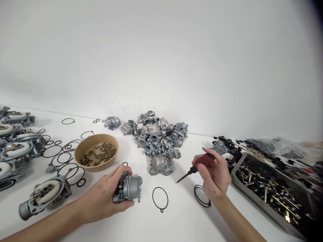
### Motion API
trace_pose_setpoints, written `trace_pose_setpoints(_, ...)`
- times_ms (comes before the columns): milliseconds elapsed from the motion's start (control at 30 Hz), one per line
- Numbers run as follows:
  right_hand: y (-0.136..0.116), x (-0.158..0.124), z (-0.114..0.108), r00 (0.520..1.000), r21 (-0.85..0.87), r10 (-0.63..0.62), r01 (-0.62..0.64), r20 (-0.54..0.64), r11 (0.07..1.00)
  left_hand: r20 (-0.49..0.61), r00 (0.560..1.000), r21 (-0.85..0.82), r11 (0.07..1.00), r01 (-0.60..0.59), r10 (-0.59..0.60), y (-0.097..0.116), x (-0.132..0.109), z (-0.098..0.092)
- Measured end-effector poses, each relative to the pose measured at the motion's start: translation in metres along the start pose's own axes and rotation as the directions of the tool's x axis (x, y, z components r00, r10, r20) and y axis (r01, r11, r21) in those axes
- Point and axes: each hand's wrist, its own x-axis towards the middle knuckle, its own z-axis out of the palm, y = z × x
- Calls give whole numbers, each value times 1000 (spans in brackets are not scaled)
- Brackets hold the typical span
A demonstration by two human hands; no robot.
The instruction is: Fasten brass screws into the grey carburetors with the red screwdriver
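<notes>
My left hand [111, 191] is wrapped round a grey metal carburetor [132, 188], its rounded bowl facing right. In my right hand [215, 178] is a screwdriver [204, 162] with a red and black handle, its tip slanting down to the left above the table. A black rubber gasket ring [160, 198] with a small tab lies between the two hands. Under my right wrist rest more black rings [198, 198]. The tan bowl [78, 158] beyond my left hand holds many small brass-coloured screws [101, 154].
A heap of carburetors [158, 141] is piled near the wall. Opened carburetors with white floats [47, 193] stand at the left, among scattered black rings [63, 158]. At the right, a metal tray [242, 188] holds mixed small parts, with black pieces and plastic bags [280, 148] behind it.
</notes>
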Motion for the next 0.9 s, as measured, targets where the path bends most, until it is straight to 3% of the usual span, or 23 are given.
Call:
trace_pose_setpoints(267, -1, -1, 1, 1000, -21, 15, -14, 6, 1000, -29, 1000, -5, 1000, -5, 5, -1, -1, 2)
trace_pose_setpoints(533, -3, 2, 1, 998, 4, -54, 55, -37, 999, -20, 999, 7, 1000, -28, 28, -2, 0, 1)
trace_pose_setpoints(900, 1, -1, 0, 999, -4, -45, 45, 9, 999, -45, 999, 3, 1000, -26, 26, -2, 0, 2)
